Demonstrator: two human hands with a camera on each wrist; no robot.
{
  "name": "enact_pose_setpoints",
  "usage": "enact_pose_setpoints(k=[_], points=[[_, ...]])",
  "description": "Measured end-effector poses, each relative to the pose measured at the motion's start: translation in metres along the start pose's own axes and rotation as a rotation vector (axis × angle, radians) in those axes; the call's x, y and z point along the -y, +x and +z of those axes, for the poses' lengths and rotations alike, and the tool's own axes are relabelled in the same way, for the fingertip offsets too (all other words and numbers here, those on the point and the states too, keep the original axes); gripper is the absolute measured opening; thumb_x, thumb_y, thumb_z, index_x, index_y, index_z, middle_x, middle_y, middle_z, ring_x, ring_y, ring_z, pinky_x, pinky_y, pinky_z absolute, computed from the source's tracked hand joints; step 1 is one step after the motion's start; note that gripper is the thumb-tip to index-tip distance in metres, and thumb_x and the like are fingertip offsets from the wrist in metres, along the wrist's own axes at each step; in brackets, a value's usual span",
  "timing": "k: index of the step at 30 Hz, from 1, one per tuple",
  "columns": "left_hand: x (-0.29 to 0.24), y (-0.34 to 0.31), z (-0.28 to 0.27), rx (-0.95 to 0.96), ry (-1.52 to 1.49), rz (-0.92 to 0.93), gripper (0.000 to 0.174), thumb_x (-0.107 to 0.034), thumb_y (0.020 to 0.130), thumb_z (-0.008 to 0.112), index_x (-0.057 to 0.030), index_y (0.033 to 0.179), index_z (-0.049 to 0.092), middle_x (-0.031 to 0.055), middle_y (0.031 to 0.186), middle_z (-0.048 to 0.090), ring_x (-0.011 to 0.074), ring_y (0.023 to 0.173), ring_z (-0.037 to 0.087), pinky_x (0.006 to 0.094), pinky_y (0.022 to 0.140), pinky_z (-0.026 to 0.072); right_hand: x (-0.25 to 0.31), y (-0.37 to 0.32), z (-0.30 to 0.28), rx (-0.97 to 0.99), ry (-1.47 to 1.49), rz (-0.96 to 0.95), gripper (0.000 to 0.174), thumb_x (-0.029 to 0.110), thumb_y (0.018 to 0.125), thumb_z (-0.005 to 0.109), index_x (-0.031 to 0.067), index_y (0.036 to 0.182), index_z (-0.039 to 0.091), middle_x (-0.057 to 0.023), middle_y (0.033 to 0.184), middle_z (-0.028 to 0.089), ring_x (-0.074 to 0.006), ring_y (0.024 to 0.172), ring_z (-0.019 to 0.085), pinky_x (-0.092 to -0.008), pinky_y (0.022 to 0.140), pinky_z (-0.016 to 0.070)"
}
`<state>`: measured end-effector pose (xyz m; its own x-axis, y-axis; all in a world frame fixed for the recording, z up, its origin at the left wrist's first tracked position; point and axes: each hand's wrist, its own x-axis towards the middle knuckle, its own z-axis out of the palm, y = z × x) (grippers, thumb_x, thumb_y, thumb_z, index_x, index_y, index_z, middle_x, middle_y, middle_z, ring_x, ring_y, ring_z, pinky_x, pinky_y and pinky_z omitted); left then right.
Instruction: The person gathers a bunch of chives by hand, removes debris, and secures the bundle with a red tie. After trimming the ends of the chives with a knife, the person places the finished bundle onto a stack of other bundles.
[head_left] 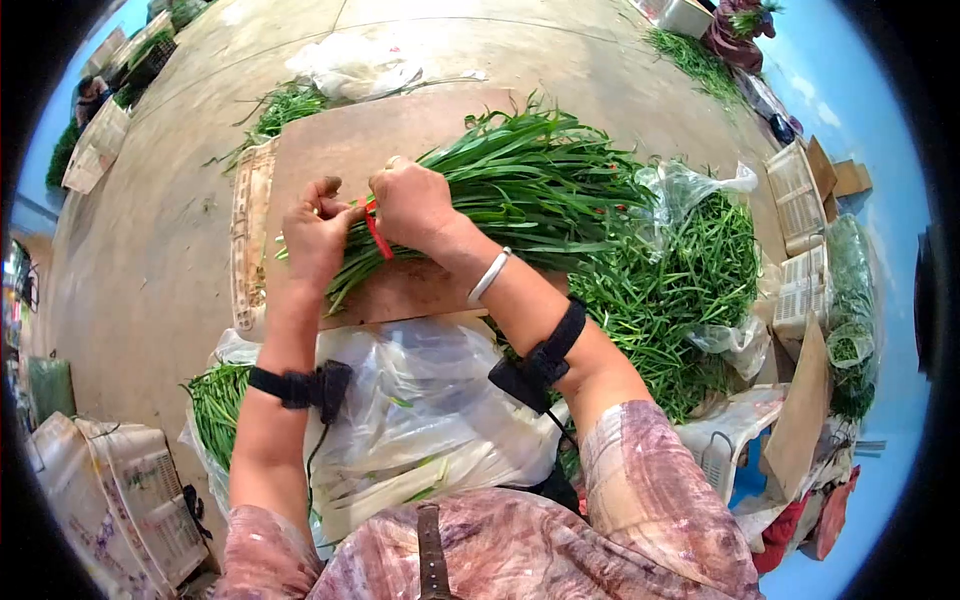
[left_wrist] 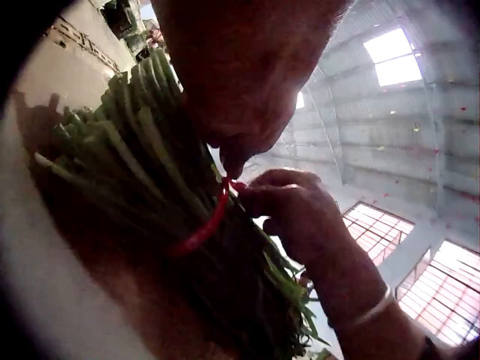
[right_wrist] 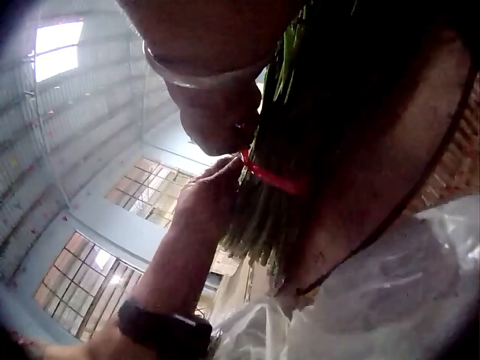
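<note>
A thick bunch of long-leaved greens point(head_left: 530, 175) lies across a brown board point(head_left: 400, 120), cut stalk ends to the left and leaves to the right. Round its stalks runs a red tie point(head_left: 378, 236), seen also as a red band point(left_wrist: 204, 229) in the left wrist view. My left hand point(head_left: 318, 235) pinches the tie at the top of the bunch between thumb and fingers. Close beside it, my right hand point(head_left: 412, 205) curls its fingers on the tie too. Both sets of fingertips meet at the knot area, as the right wrist view of the tie point(right_wrist: 270, 178) shows.
Loose greens point(head_left: 680, 290) are heaped at the right, partly in clear plastic. Plastic sheeting point(head_left: 420, 400) covers the near side, in front of my body. A crate point(head_left: 250, 235) edge shows left of the board. White crates point(head_left: 800, 290) stand further right; other people sit far off.
</note>
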<state>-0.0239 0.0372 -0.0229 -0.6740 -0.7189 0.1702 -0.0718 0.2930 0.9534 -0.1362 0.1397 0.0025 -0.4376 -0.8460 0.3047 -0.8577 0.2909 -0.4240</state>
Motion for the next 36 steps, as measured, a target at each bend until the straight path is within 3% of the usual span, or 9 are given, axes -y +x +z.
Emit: enact_pose_setpoints(k=[2,7,12,14,19,22,25,32,36], points=[[0.002,-0.015,0.008,-0.137,0.266,0.369,0.038,0.002,0.069,0.070,-0.0008,0.105,0.057,0.0075,0.072,0.064,0.0138,0.068,0.061,0.0255,0.064,0.0479,0.001,0.009,-0.006,0.055,-0.049,-0.069,0.015,0.017,0.066,0.068,0.0053,0.076,0.066,-0.0159,0.084,0.061,-0.0309,0.082,0.062,-0.0386,0.070,0.0514],[-0.011,-0.031,0.022,-0.197,0.584,0.607,0.036,0.003,0.065,0.059,-0.0027,0.101,0.055,0.0126,0.077,0.057,0.0327,0.073,0.055,0.0401,0.066,0.0457,-0.018,0.055,0.008,0.338,-0.006,-0.414,0.009,0.013,0.065,0.064,0.0053,0.069,0.062,-0.0184,0.075,0.061,-0.0366,0.077,0.061,-0.0412,0.065,0.0485],[0.000,-0.041,0.036,-0.217,1.027,0.640,0.032,0.000,0.072,0.049,0.0113,0.102,0.048,0.0133,0.071,0.052,0.0289,0.066,0.051,0.0397,0.063,0.0436,-0.015,0.068,0.023,0.386,0.064,-0.481,0.008,0.009,0.067,0.059,0.0026,0.064,0.057,-0.0197,0.069,0.058,-0.0372,0.068,0.059,-0.0418,0.059,0.0456],[0.002,-0.060,0.036,-0.130,1.149,0.623,0.049,-0.003,0.075,0.056,0.0140,0.118,0.041,0.0171,0.090,0.055,0.0283,0.083,0.053,0.0383,0.075,0.0430,-0.015,0.066,0.020,0.394,-0.040,-0.467,0.011,0.008,0.072,0.056,0.0029,0.080,0.062,-0.0183,0.083,0.061,-0.0328,0.081,0.060,-0.0414,0.070,0.0471],[-0.039,-0.098,0.026,-0.155,0.611,0.426,0.055,-0.007,0.075,0.062,0.0021,0.126,0.042,0.0194,0.109,0.056,0.0271,0.103,0.054,0.0335,0.089,0.0414,-0.020,0.064,0.021,0.496,0.166,-0.382,0.039,0.017,0.075,0.056,-0.0026,0.109,0.058,-0.0241,0.106,0.060,-0.0327,0.101,0.058,-0.0364,0.088,0.0453],[-0.017,-0.113,0.037,-0.005,-0.659,-0.818,0.043,-0.023,0.081,0.067,-0.0038,0.116,0.050,0.0156,0.110,0.058,0.0310,0.100,0.058,0.0439,0.086,0.0473,-0.023,0.074,0.034,0.741,0.114,-0.303,0.055,0.029,0.076,0.057,-0.0099,0.114,0.052,-0.0276,0.110,0.057,-0.0352,0.104,0.057,-0.0359,0.091,0.0438],[0.020,-0.098,0.040,-0.011,-1.355,-0.972,0.040,-0.027,0.081,0.068,-0.0050,0.110,0.053,0.0150,0.106,0.060,0.0313,0.096,0.060,0.0449,0.083,0.0500,-0.011,0.066,0.023,0.726,0.078,-0.332,0.066,0.043,0.077,0.056,-0.0124,0.112,0.052,-0.0291,0.104,0.059,-0.0372,0.098,0.059,-0.0375,0.087,0.0456],[0.002,-0.091,0.032,-0.042,-0.964,-0.603,0.038,-0.027,0.081,0.068,-0.0052,0.108,0.055,0.0092,0.096,0.061,0.0238,0.089,0.061,0.0384,0.080,0.0508,0.010,0.019,-0.029,0.500,-0.037,-0.307,0.078,0.061,0.065,0.066,0.0009,0.114,0.055,-0.0227,0.099,0.059,-0.0370,0.096,0.056,-0.0465,0.079,0.0438],[-0.057,-0.081,0.018,0.007,-0.784,-0.169,0.050,-0.003,0.074,0.070,-0.0012,0.119,0.048,0.0071,0.114,0.055,0.0155,0.106,0.051,0.0289,0.088,0.0430,0.023,-0.002,-0.072,-0.042,0.091,-0.352,0.091,0.057,0.061,0.072,0.0006,0.126,0.044,-0.0217,0.108,0.054,-0.0358,0.100,0.054,-0.0447,0.087,0.0397]])
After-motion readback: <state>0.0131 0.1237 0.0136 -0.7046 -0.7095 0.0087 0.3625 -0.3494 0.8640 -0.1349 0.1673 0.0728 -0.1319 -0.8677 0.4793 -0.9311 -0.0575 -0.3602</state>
